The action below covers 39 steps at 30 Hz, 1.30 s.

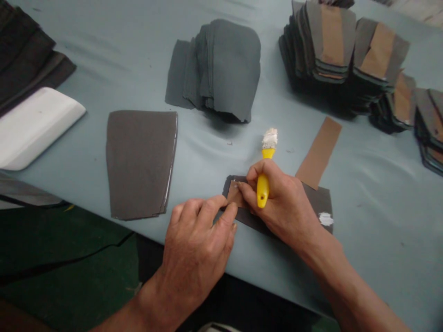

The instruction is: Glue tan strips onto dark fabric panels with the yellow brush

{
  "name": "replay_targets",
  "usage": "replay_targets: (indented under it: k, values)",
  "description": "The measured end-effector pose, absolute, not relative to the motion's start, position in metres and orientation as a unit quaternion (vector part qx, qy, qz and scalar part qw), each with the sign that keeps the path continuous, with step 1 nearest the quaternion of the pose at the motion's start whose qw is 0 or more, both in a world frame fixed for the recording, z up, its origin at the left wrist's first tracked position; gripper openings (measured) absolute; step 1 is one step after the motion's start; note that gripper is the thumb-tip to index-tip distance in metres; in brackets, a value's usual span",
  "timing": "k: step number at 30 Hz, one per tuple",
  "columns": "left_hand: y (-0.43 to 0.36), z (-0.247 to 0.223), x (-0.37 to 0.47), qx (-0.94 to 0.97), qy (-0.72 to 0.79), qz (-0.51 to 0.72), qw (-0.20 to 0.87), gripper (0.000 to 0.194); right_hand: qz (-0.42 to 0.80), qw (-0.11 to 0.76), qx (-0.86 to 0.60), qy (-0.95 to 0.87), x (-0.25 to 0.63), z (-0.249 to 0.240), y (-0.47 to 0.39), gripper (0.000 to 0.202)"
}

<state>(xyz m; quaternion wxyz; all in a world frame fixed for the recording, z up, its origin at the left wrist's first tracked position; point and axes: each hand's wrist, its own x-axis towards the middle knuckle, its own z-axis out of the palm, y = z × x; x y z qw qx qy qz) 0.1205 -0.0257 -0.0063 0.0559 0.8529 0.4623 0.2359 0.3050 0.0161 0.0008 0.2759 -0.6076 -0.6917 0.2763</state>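
Head view: right hand (282,203) grips a yellow-handled brush (265,173), fingertips pinching a brown strip (316,154) onto a dark piece (316,200) near the table (114,60) edge. Left hand (197,244), fingers together, presses that piece's left end; grey stack (140,161) lies left.

Bare pale blue cloth-covered table (380,184) is left open to the right. Passage ahead is blocked by a fanned heap of grey fabric pieces (221,69), leftward by a flat dark grey trapezoid stack (138,161).
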Motion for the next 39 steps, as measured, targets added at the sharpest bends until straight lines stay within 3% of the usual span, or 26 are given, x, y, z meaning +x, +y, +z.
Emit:
replay_targets:
  k: [22,32,39]
  values:
    - [0.002,-0.004,0.114,0.889,0.402,0.205,0.081,0.018,0.281,0.294,-0.595,-0.693,0.308,-0.008,0.019,0.014]
    - [0.006,-0.016,0.112,0.9,0.368,0.231,0.019,0.017,0.285,0.216,-0.623,-0.696,0.342,0.041,-0.009,0.017]
    - [0.009,-0.019,0.111,0.903,0.357,0.238,0.012,0.018,0.281,0.219,-0.668,-0.653,0.402,0.046,-0.035,0.014]
